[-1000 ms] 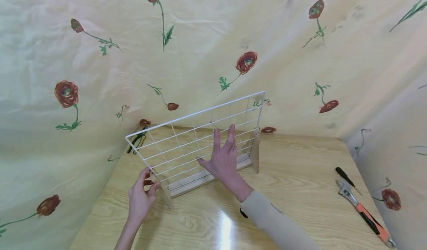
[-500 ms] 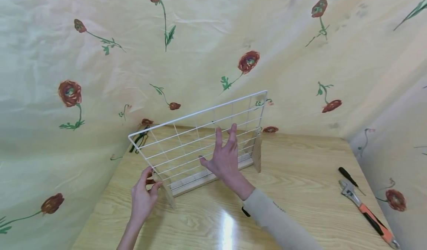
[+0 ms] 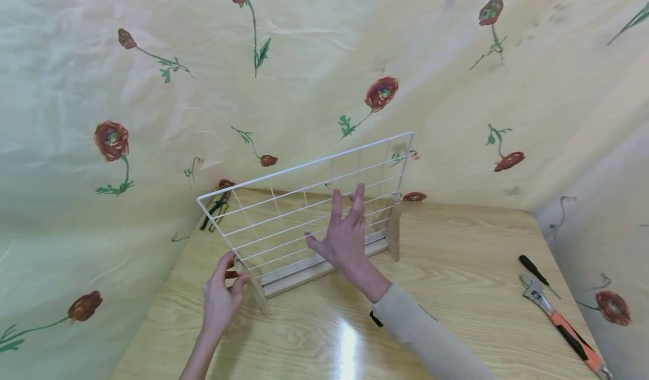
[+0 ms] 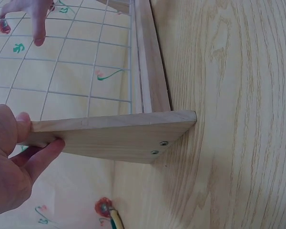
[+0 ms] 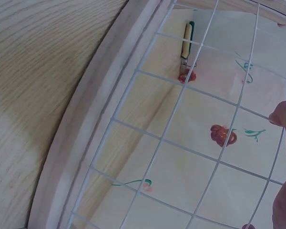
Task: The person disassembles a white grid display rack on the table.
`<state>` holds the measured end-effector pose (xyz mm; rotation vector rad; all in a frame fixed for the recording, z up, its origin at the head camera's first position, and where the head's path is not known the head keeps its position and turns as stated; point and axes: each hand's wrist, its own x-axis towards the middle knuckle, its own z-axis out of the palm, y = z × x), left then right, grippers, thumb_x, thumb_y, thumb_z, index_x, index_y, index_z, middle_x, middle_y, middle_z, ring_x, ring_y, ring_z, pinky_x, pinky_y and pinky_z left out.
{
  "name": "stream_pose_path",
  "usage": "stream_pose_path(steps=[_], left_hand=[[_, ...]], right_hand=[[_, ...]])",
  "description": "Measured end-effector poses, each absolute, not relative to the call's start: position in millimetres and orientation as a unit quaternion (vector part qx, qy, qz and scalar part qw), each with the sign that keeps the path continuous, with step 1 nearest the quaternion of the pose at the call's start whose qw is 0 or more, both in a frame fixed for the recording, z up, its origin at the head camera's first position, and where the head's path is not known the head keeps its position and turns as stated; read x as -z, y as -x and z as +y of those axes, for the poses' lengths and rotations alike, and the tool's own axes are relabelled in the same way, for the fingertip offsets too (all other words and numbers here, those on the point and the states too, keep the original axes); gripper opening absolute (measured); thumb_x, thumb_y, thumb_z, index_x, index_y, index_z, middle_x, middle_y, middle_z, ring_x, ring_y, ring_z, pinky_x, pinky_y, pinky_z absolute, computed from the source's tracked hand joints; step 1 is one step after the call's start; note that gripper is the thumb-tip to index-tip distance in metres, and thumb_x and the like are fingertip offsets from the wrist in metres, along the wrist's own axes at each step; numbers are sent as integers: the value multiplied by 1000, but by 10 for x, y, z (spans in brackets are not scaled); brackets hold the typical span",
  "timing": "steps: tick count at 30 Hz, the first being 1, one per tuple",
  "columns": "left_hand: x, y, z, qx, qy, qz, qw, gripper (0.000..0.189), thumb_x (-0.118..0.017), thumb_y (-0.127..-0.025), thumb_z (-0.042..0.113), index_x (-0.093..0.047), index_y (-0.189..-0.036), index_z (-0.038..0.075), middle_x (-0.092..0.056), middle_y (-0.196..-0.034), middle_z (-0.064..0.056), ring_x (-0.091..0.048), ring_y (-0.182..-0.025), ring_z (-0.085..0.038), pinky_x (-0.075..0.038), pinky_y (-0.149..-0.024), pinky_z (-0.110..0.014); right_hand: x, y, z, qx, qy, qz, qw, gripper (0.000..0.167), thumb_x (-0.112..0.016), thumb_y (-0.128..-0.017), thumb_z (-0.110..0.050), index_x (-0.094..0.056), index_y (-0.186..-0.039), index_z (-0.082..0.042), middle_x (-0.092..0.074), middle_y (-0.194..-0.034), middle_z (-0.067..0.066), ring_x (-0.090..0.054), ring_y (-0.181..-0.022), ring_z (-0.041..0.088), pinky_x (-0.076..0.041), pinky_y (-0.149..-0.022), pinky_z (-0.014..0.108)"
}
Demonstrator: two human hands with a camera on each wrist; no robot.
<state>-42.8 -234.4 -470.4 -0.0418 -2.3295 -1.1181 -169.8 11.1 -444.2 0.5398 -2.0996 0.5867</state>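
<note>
A white wire grid stands leaning in a wooden frame, its lower edge along a wooden base rail. My left hand pinches the upper part of the left wooden side panel between thumb and fingers, beside the grid's edge. Two screw heads show near that panel's lower end in the left wrist view. My right hand is spread in front of the grid, fingers pointing up and thumb out to the left. Whether its fingertips touch the wires is hard to tell. The right side panel holds the grid's other end.
Pliers lie behind the frame at the table's back left. On the right are a black screwdriver and an orange-handled adjustable wrench. A small black object shows beside my right sleeve. Flowered cloth hangs behind the table.
The top edge of the wire grid has risen slightly, and my right hand has shifted up a little with it. My left hand keeps its hold on the side panel.
</note>
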Motion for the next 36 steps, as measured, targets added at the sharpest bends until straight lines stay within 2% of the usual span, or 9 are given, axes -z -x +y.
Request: stream_pose_path(steps=[6, 11, 17, 21, 27, 34, 36], left_hand=[[4701, 423, -2332, 421, 16, -864, 276, 55, -74, -75, -21, -59, -123, -1, -65, -101, -23, -67, -78, -39, -62, -59, -39], [4708, 424, -2338, 419, 21, -863, 280, 56, -76, -73, -21, -59, -123, -2, -67, -101, -21, -67, -81, -37, -62, -61, -37], [4716, 429, -2337, 432, 29, -856, 282, 58, -74, -71, -25, -58, -123, -5, -68, -98, -19, -67, -91, -37, -59, -69, -32], [4721, 437, -2342, 447, 35, -849, 278, 59, -73, -71, -27, -58, -124, -5, -68, -100, -22, -67, -96, -42, -58, -72, -32], [4748, 449, -2346, 476, 41, -842, 252, 61, -68, -74, -29, -52, -128, -5, -66, -108, -29, -64, -103, -45, -55, -80, -21], [4784, 445, -2355, 490, 51, -839, 232, 65, -65, -76, -30, -46, -132, -4, -63, -111, -33, -62, -106, -47, -57, -80, -41], [4803, 447, -2359, 495, 55, -836, 231, 66, -65, -75, -31, -46, -133, -4, -63, -112, -32, -62, -107, -47, -57, -81, -39]], right_hand=[[4331, 1696, 111, -242, -219, -840, 434, 135, -95, -54, -42, -8, -153, -11, 11, -157, 30, -41, -123, 49, -53, -80, 58], [4261, 1684, 106, -232, -217, -840, 441, 133, -95, -53, -42, -11, -151, -10, 8, -156, 31, -43, -120, 50, -54, -76, 57], [4157, 1686, 106, -238, -217, -831, 453, 136, -95, -52, -44, -11, -152, -9, 4, -155, 35, -44, -118, 50, -54, -79, 57], [4076, 1695, 111, -240, -214, -829, 458, 138, -95, -51, -44, -10, -153, -8, 2, -155, 36, -45, -117, 50, -54, -79, 57], [3949, 1706, 126, -240, -216, -831, 454, 138, -94, -53, -45, -7, -153, -9, 2, -153, 38, -44, -117, 50, -53, -80, 55], [3814, 1691, 131, -237, -211, -837, 446, 137, -93, -54, -47, -6, -153, -9, 3, -153, 38, -44, -117, 49, -54, -78, 54], [3777, 1686, 134, -240, -213, -835, 447, 137, -93, -54, -46, -7, -153, -9, 3, -154, 38, -44, -117, 49, -54, -77, 54]])
